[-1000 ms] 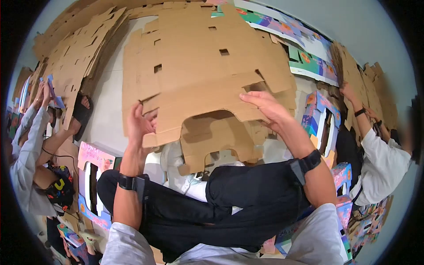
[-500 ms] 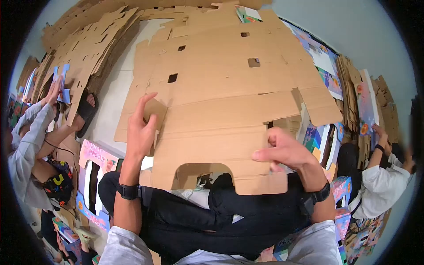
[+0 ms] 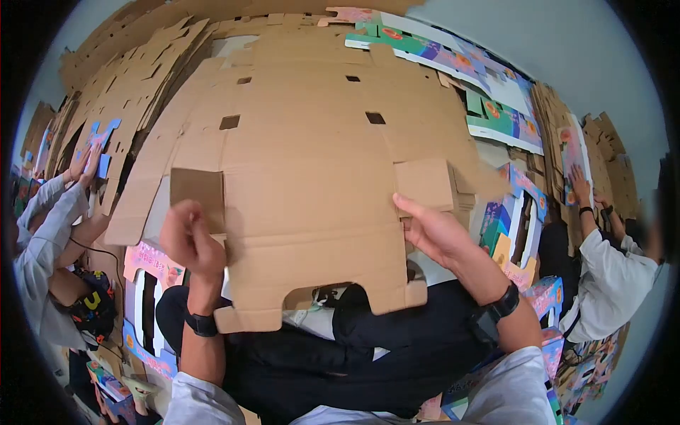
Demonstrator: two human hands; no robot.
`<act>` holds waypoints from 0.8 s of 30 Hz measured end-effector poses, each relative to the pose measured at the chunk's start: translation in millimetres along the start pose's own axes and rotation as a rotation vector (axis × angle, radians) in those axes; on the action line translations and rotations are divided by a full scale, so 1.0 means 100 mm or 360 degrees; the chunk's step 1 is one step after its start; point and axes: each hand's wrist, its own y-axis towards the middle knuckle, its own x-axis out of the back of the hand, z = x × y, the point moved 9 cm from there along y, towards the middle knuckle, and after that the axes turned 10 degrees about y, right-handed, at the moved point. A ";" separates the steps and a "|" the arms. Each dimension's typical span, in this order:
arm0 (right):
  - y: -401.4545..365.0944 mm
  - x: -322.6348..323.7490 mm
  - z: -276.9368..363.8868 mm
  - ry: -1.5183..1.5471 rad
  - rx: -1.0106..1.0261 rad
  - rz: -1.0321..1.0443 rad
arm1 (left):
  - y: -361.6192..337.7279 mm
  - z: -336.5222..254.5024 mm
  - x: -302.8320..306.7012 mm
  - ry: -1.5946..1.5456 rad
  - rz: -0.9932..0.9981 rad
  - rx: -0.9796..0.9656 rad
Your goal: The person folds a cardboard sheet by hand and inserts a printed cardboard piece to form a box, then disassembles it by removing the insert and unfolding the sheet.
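Observation:
A large brown cardboard box blank (image 3: pixel 304 163) lies plain side up before me, its near end with a cut-out over my lap. My right hand (image 3: pixel 443 230) is closed on its right edge, thumb on top and fingers underneath, beside a folded flap (image 3: pixel 423 185). A second flap (image 3: pixel 197 195) stands folded at the left edge. My left hand (image 3: pixel 191 237) is close to that flap, its fingers curled and smeared by motion. Whether it grips anything cannot be made out.
Stacked cardboard sheets (image 3: pixel 142 92) lie at the left, where a co-worker's hands (image 3: pixel 86 164) touch a printed piece. Printed cartons (image 3: pixel 432 53) lie at the upper right. Another co-worker's hand (image 3: pixel 581 185) rests on a panel at right. A printed box (image 3: pixel 150 304) stands beside my left leg.
The box blank has turned and shifted left, uncovering printed cartons at the upper right. Flaps on both sides now show folded. My left hand has moved left and curled its fingers.

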 end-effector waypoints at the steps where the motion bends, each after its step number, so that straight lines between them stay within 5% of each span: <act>1: -0.04 0.03 0.07 -0.0127 0.0068 -0.0158 | -0.02 -0.20 0.05 0.0158 0.0000 -0.0319; 6: -0.07 0.29 0.40 -0.0417 0.0394 -0.0536 | -0.47 -0.11 0.03 0.0045 0.0010 -0.0320; 12: -0.42 0.53 0.93 0.0053 0.0569 -0.0268 | -0.83 -0.28 -0.09 -0.0454 0.0152 -0.0381; 15: -0.69 0.58 1.00 -0.0549 0.0606 -0.0115 | -0.42 -0.36 -0.14 -0.0511 -0.0072 -0.0579; 17: -0.83 0.35 0.83 -0.0746 0.0291 -0.0071 | -0.19 -0.39 -0.13 -0.0533 -0.0208 -0.0713; 19: -0.81 0.14 0.61 -0.1026 0.0005 0.0157 | -0.23 -0.22 -0.19 -0.0676 -0.0059 -0.0555; 21: -0.64 0.17 0.44 -0.1638 0.0075 0.0274 | -0.49 0.20 -0.47 -0.0927 0.0364 -0.0093; 24: -0.38 0.33 0.29 -0.1938 0.0068 0.0227 | -0.42 -0.02 -0.91 -0.0150 0.1132 0.0028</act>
